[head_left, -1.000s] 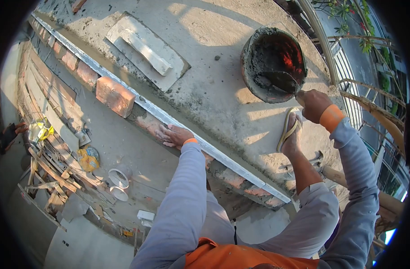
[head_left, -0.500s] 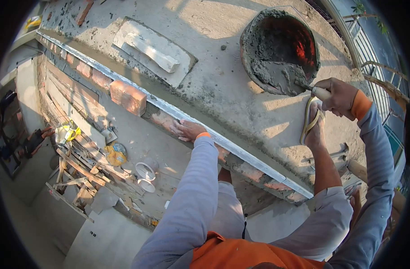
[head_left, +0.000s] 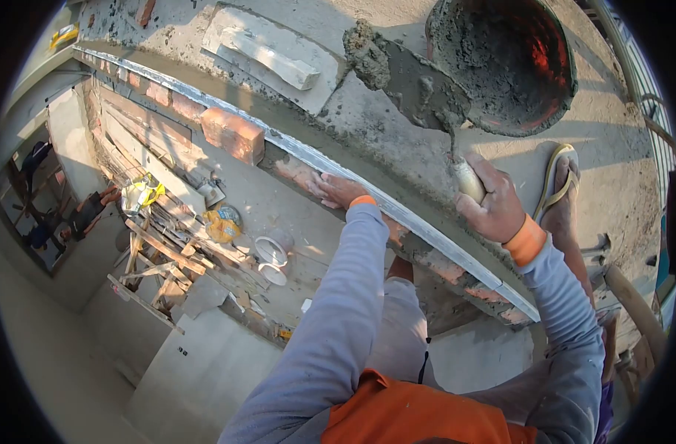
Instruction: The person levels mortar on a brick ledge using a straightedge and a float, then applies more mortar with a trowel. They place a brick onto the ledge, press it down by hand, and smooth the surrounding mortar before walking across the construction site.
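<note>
Over the rough slab [head_left: 367, 122], just beside the bucket [head_left: 572, 92], the trowel [head_left: 430, 95] carries wet mortar [head_left: 367, 55], its blade coated along its length and the thickest lump gathered toward the far end, near the hand float [head_left: 264, 55]. The right hand [head_left: 489, 198] is wrapped around the pale handle [head_left: 467, 180], fingers curled in, with nothing else visible in the grip. The left hand [head_left: 339, 190] rests on the brick course [head_left: 290, 172], its fingers mostly extended, just below the long pale strip [head_left: 426, 231] at the course's upper edge; it appears to hold nothing, though the undersides of its fingers are hidden, so whether they press or hook over anything I cannot tell. One brick [head_left: 233, 135] sits against the same strip, apart from the left hand. On the slab side of the strip runs a dark, damp-looking band [head_left: 371, 169]. The step in hand looks like carrying a load of mortar clear of the bucket. As I judge it, the next move calls for a level blade and an unhurried wrist, since the lump sits far from the handle and could slide off if the trowel tips, and for keeping the left hand clear of the blade.
</note>
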`<control>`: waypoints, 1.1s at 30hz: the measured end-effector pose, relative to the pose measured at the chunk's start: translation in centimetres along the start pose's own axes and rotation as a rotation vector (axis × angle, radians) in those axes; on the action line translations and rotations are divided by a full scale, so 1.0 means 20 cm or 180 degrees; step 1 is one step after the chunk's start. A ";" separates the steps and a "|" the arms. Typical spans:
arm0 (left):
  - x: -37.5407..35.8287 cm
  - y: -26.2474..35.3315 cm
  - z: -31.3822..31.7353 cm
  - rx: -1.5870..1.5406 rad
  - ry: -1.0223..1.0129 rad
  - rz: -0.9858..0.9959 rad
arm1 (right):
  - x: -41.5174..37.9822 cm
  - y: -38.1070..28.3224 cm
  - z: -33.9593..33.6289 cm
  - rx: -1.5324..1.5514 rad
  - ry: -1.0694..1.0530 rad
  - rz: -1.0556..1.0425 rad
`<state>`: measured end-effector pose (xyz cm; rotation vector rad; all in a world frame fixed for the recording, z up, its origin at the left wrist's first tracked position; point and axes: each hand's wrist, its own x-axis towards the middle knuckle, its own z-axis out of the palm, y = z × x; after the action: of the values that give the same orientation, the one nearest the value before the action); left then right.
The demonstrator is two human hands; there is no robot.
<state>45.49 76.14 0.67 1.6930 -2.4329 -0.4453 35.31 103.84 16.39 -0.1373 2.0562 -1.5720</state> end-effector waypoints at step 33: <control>0.02 0.00 0.02 -0.0186 0.0171 0.0017 | 0.61 0.45 0.68 -0.1207 -0.2425 0.0166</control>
<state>45.25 75.91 0.30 1.6530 -2.3623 -0.4595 33.61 90.19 1.40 -0.6973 1.6762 -0.8706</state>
